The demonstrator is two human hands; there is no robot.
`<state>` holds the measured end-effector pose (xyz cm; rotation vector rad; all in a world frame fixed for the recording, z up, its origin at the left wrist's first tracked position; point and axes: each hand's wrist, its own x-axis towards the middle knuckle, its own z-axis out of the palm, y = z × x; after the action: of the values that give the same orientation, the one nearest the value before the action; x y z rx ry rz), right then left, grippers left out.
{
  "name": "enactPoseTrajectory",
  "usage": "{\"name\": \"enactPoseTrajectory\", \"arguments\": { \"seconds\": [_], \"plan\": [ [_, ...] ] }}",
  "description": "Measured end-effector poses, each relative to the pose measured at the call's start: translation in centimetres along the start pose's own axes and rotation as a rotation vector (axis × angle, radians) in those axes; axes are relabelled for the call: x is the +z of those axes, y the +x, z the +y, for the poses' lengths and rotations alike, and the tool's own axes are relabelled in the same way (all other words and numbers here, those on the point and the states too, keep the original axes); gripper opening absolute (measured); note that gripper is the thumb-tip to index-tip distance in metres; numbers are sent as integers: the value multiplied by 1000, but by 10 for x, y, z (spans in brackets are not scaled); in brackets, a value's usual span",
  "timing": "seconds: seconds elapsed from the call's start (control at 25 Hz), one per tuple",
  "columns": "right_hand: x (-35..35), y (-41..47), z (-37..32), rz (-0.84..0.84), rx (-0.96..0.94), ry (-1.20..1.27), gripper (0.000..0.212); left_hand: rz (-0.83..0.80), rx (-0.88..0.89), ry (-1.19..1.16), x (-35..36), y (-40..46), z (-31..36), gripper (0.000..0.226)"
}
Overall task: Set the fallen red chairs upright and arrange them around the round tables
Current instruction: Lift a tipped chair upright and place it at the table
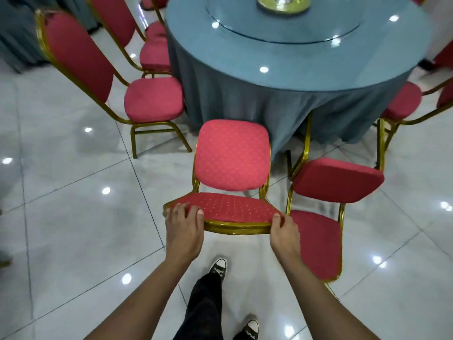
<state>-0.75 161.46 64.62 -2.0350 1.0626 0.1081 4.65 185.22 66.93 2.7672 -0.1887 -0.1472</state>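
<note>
Head view: both hands [184, 225] [284, 231] grip the dotted red chair's [231, 155] gold metal backrest rim.

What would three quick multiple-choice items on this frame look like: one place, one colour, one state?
1. Where is the held chair?
A. on the table
B. in front of the round table, facing it
C. stacked on another chair

2. What colour is the tablecloth?
A. white
B. red
C. blue-grey

3. What are the hands doing?
A. both grip the chair's backrest top
B. both hang free
C. one holds a cup

Key: 1 B, its seat points at the table. 2 C, the drape is blue-grey. 3 A, left hand and right hand clasp the top corners.
</note>
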Motion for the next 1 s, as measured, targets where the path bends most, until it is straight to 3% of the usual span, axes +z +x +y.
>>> {"name": "enactPoseTrajectory", "arguments": {
  "seconds": [0.16,0.32,0.52,0.64,0.76,0.84,1.0],
  "plan": [
    [-1,7,-34,85,-168,-70,44,-4,127,-19,-17,42,8,50],
    [0,22,-63,38,-221,-130,53,-25,209,-64,-36,99,9,48],
    [-5,53,-108,-82,-222,-95,64,-62,207,-40,-54,168,14,38],
    [-8,64,-120,-139,-250,-136,63,-92,118,-34,-63,203,19,42],
    [-14,67,-121,-119,-267,-105,59,-143,73,80,-56,211,34,47],
    [-20,66,-117,-103,-294,-53,55,-76,81,74,-51,203,45,44],
    [-50,62,-88,-54,-263,-17,49,-5,258,123,-39,181,88,28]
  ]
}}
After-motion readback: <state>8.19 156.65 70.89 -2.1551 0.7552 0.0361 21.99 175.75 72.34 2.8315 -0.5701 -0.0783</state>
